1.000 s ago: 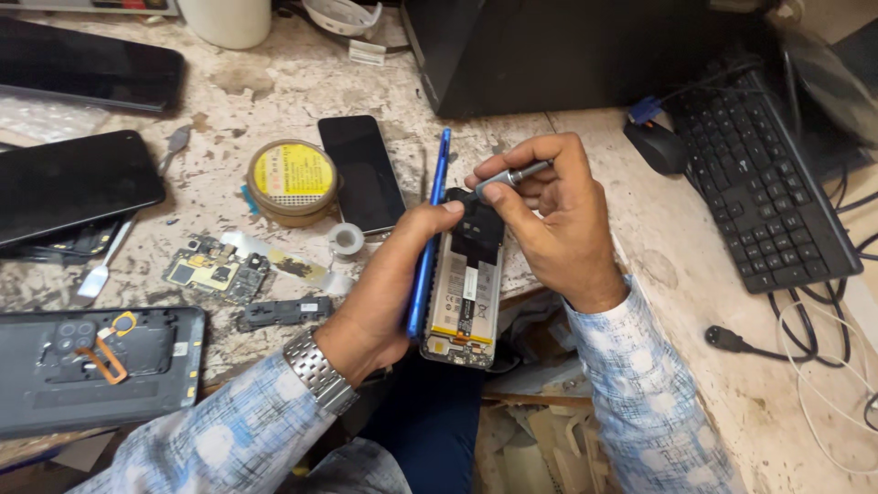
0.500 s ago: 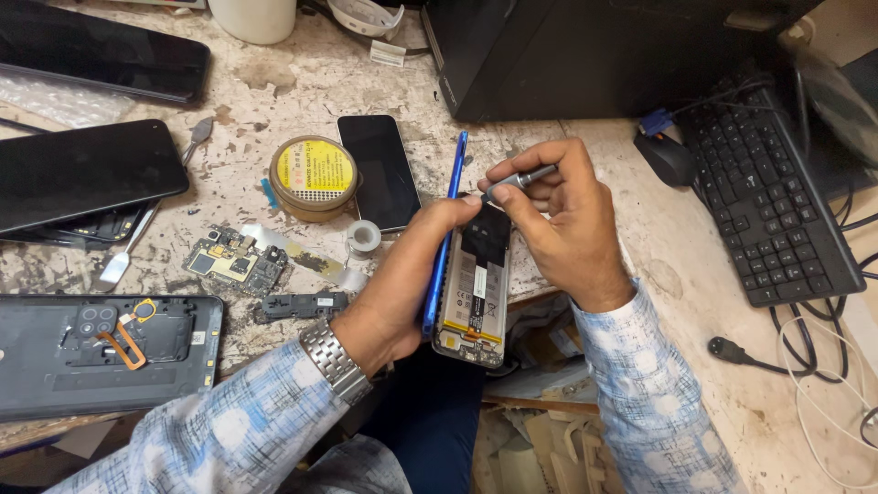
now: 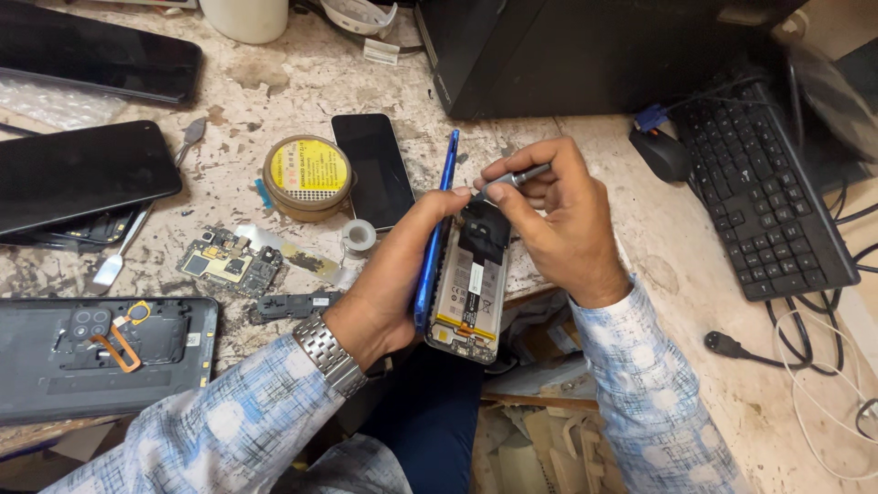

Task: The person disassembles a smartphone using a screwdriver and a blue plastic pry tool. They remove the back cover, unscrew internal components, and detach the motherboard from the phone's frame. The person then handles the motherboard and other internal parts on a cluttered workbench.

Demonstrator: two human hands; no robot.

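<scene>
- The right hand (image 3: 558,220) has its fingers curled tight around a thin grey screwdriver (image 3: 515,177). The thumb and first finger pinch it near the tip.
- The tip points down at the top of an opened phone (image 3: 471,288), but the exact spot it meets is hidden by the fingers.
- The left hand (image 3: 402,274) wraps around the left side of the opened phone. Its fingers are closed on the blue edge, and the thumb presses near the top.
- The opened phone is held up in front of the table edge, tilted a little, with its battery and inner parts facing up.
- A silver watch (image 3: 327,352) sits on the left wrist. Both sleeves are light blue with a check pattern.
- On the table (image 3: 274,91), just left of the hands, lie a black phone (image 3: 373,169) face up and a round yellow tin (image 3: 307,176).
- A small roll of tape (image 3: 358,236) is just beside the tin, and a green circuit board (image 3: 229,263) is near it.
- Farther left is a grey phone back cover (image 3: 105,352).
- To the right are a black mouse (image 3: 660,154) and a black keyboard (image 3: 764,197).
</scene>
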